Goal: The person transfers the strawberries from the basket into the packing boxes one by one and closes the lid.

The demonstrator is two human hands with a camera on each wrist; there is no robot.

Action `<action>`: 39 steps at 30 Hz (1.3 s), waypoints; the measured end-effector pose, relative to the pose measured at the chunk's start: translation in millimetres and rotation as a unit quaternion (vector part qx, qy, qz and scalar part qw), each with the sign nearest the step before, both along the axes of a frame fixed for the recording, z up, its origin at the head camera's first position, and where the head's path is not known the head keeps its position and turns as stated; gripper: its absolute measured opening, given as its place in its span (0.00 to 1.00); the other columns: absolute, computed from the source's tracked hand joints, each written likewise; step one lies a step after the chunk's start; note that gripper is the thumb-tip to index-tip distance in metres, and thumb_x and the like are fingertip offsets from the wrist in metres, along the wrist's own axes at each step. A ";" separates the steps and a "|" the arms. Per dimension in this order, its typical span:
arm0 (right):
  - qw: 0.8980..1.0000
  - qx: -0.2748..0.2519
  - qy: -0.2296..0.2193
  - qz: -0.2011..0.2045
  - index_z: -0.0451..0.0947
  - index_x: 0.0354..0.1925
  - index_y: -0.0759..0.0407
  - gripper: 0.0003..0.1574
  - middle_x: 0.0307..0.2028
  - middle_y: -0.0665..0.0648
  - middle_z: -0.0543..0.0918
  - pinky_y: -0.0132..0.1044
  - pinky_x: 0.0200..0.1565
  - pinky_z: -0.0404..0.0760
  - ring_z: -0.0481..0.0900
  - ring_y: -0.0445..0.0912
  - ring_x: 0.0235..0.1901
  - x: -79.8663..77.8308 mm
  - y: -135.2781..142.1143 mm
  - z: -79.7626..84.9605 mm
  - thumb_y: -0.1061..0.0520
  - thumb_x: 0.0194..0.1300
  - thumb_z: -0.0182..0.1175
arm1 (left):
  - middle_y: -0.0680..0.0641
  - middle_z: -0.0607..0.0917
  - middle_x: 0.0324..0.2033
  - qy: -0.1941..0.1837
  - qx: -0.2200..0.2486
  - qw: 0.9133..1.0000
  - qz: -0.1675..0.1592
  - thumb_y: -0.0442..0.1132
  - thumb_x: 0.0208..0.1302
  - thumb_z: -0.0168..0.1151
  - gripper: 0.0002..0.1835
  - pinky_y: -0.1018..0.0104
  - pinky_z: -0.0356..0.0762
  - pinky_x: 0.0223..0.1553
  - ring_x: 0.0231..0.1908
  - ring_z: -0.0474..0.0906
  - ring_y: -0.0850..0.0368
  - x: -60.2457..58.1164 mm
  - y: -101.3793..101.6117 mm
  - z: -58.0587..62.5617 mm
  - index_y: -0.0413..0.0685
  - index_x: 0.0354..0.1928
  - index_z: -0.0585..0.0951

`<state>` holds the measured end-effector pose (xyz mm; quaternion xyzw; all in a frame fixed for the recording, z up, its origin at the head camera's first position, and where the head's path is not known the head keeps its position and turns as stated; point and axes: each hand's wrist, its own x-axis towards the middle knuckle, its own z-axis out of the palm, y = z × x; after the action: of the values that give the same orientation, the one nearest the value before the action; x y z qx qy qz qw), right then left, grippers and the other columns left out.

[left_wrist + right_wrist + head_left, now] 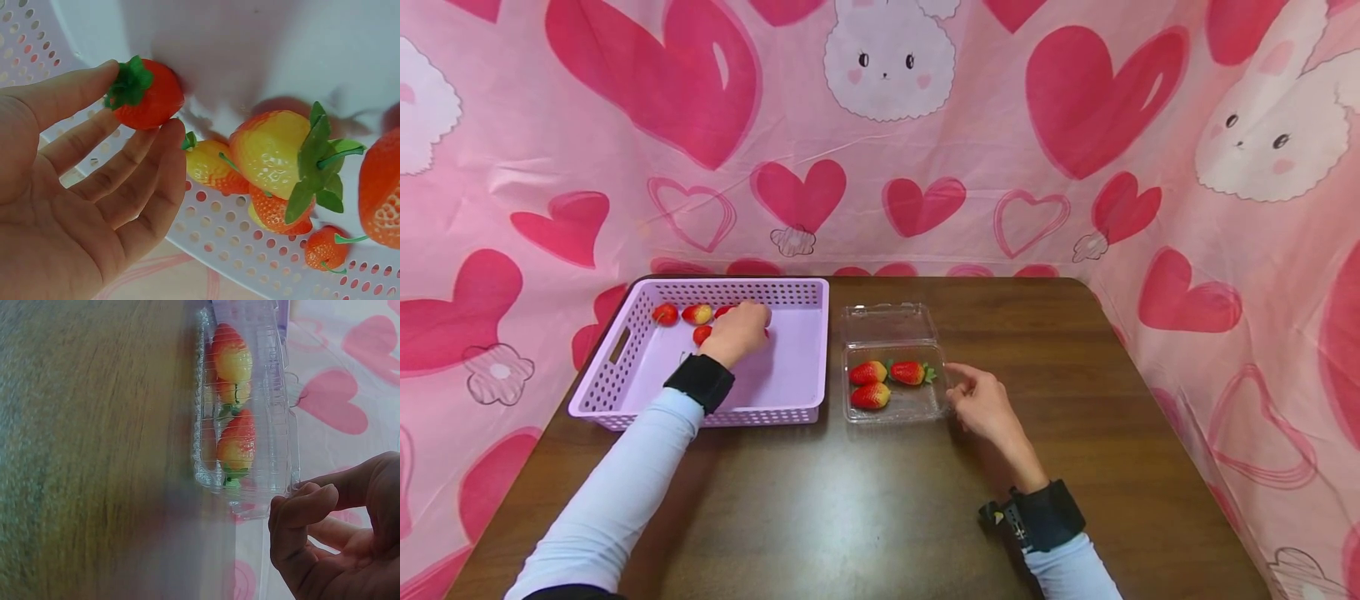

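My left hand [739, 333] reaches into the lilac plastic basket [790, 400]. In the left wrist view, its thumb and fingertips pinch a red strawberry [156, 97] with a green leafy cap. Other strawberries lie around it, among them a yellow-and-red one [269, 150]. On the right, my right hand [988, 408] holds the near right rim of a clear plastic clamshell box [917, 407] between thumb and index finger. Three strawberries lie in the box: one at upper left [868, 372], one at lower left [870, 396] and a leafy one [908, 372] at right.
The box's lid [887, 323] is folded back, away from me. Basket and box stand side by side on a dark brown wooden table [850, 517]. A pink cloth [865, 167] with hearts and rabbits hangs behind and at the sides.
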<state>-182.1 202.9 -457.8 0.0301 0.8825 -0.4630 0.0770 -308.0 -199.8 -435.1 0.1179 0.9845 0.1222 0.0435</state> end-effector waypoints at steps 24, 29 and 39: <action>1.000 -0.003 -0.005 -0.003 0.75 0.71 0.57 0.29 0.29 0.58 0.78 0.39 0.23 0.75 0.75 0.50 0.18 1.5 1.9 -2.1 0.62 0.74 0.58 | 0.30 0.86 0.36 0.002 -0.015 0.999 -0.030 0.29 0.61 0.64 0.02 0.39 0.83 0.36 0.36 0.82 0.31 1.3 1.1 -6.2 0.36 0.33 0.81; 1.000 -0.009 -0.008 -0.008 0.75 0.70 0.56 0.29 0.29 0.59 0.79 0.40 0.24 0.77 0.75 0.51 0.18 2.2 1.9 -1.7 0.63 0.73 0.56 | 0.31 0.86 0.36 0.002 -0.017 0.999 -0.031 0.29 0.61 0.65 0.02 0.40 0.83 0.38 0.37 0.82 0.32 -0.3 1.6 -8.1 0.36 0.34 0.82; 1.000 -0.009 -0.004 -0.004 0.73 0.71 0.58 0.30 0.28 0.58 0.78 0.40 0.24 0.76 0.74 0.49 0.17 2.5 1.9 -2.8 0.64 0.73 0.56 | 0.31 0.85 0.38 0.030 -0.009 0.999 -0.044 0.28 0.61 0.63 0.05 0.38 0.81 0.42 0.40 0.83 0.29 1.1 7.7 -2.6 0.34 0.39 0.81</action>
<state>-179.6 204.8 -460.6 0.0352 0.8779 -0.4709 0.0791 -306.8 -192.1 -437.6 0.1646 0.9803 0.1077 0.0206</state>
